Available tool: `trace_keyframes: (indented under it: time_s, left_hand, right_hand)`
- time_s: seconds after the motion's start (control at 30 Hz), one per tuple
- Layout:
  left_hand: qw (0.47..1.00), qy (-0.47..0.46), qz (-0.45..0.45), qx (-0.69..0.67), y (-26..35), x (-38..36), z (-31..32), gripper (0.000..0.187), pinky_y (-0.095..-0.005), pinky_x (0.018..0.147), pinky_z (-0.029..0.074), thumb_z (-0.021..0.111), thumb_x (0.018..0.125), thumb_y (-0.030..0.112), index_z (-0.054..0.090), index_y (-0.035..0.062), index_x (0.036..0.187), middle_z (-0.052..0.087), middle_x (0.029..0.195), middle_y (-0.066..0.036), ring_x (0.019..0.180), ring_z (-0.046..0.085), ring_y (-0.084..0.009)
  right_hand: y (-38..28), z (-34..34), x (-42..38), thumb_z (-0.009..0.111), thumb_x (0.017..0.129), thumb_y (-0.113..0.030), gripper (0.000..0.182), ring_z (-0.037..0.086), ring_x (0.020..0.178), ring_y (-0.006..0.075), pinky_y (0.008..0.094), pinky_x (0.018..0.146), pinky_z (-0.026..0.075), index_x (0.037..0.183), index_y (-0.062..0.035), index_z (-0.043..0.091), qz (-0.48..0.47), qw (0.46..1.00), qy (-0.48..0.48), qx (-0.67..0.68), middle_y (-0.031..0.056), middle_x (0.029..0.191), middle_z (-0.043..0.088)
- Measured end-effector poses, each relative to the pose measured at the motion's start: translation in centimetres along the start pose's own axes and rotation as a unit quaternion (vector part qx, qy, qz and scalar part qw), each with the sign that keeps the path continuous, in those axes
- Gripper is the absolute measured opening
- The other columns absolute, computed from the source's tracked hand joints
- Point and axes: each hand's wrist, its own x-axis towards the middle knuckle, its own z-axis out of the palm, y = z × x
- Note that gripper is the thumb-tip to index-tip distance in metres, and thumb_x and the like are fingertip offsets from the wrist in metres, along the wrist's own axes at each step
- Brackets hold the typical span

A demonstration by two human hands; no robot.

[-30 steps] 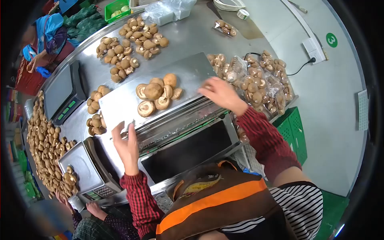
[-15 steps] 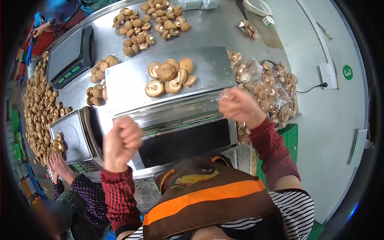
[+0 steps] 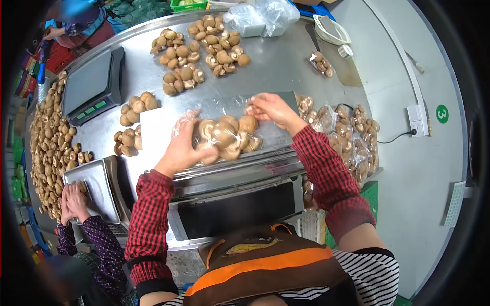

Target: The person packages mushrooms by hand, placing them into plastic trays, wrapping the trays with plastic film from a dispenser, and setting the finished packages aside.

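A sheet of clear plastic film (image 3: 224, 106) lies over a group of brown mushrooms (image 3: 223, 134) on the raised metal plate of the wrapping machine (image 3: 240, 196). My left hand (image 3: 181, 145) has the film's left side, which clings around its fingers, and its thumb reaches to the nearest mushrooms. With bent fingers my right hand (image 3: 275, 109) pinches the film at the upper right, just beyond the mushrooms. Part of the film's edge is too transparent to trace.
Mushroom groups (image 3: 219, 46) lie behind the plate, with wrapped packs (image 3: 349, 132) to the right. At left are loose mushrooms (image 3: 51, 148), a dark scale (image 3: 94, 84) and a second scale (image 3: 92, 178), where another person's hands (image 3: 75, 201) work. Plastic bags (image 3: 263, 18) sit at the back.
Both hands have moved forward from in front of the plate to beside the mushrooms, bringing the film over them. The fists have loosened. The other person's hands have shifted at the left scale.
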Motion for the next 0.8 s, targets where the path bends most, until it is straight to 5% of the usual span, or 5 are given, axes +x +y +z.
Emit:
trace_keyframes:
  time_s: [0.23,0.37,0.53,0.7,0.8]
  left_hand:
    - [0.997,-0.021,-0.058,-0.049,2.8,-0.3,-1.4,0.092,-0.0397,0.082,0.053,0.092,0.056,0.044,0.046,0.0036,0.125,0.066,0.103,-0.021,0.096,0.065,-0.0369]
    - [0.991,0.014,-0.07,-0.112,2.1,-1.1,-1.0,0.098,-0.0366,0.077,0.054,0.092,0.057,0.042,0.045,0.0049,0.134,0.069,0.093,-0.02,0.091,0.069,-0.0291]
    - [0.93,-0.051,-0.202,-0.304,0.3,-3.3,-1.8,0.027,-0.0275,0.071,0.046,0.059,0.096,0.024,0.068,-0.0016,0.094,0.064,0.081,-0.007,0.075,0.054,-0.0105]
    - [0.981,0.071,-0.128,-0.13,1.3,-4.3,-0.5,0.035,-0.0347,0.058,0.039,0.06,0.096,0.021,0.053,-0.0041,0.072,0.047,0.062,-0.012,0.059,0.039,-0.0152]
    - [0.968,0.203,-0.124,-0.084,3.7,-4.8,0.4,0.038,-0.0353,0.05,0.036,0.058,0.097,0.019,0.049,-0.0042,0.068,0.043,0.053,-0.011,0.049,0.036,-0.0166]
  right_hand:
    - [-2.7,-1.6,-1.1,0.052,0.093,-0.06,0.059,0.042,0.053,0.0089,0.0271,0.045,0.036,0.096,-0.002,0.065,0.117,0.948,-0.115,-0.273,-0.0034,0.068,0.047]
    - [-0.6,-3.3,-2.4,0.052,0.089,-0.067,0.07,0.05,0.072,0.0141,0.0308,0.06,0.043,0.105,0.0002,0.067,0.064,0.952,-0.137,-0.267,0.0026,0.074,0.049]
    - [3.2,-3.5,-4.4,0.068,0.091,-0.028,0.036,0.055,0.096,0.016,0.033,0.073,0.049,0.11,0.0034,0.065,-0.143,0.955,-0.052,-0.254,0.005,0.111,0.056]
    - [4.5,1.3,-6.1,0.05,0.101,-0.025,0.032,0.061,0.096,0.0165,0.0296,0.077,0.058,0.119,0.0018,0.054,-0.137,0.989,0.019,0.044,0.0074,0.113,0.054]
    - [2.9,3.7,-10.2,0.037,0.105,-0.03,0.033,0.066,0.078,0.0207,0.0316,0.058,0.058,0.12,-0.0004,0.041,-0.041,0.993,0.082,0.08,0.0133,0.108,0.056]
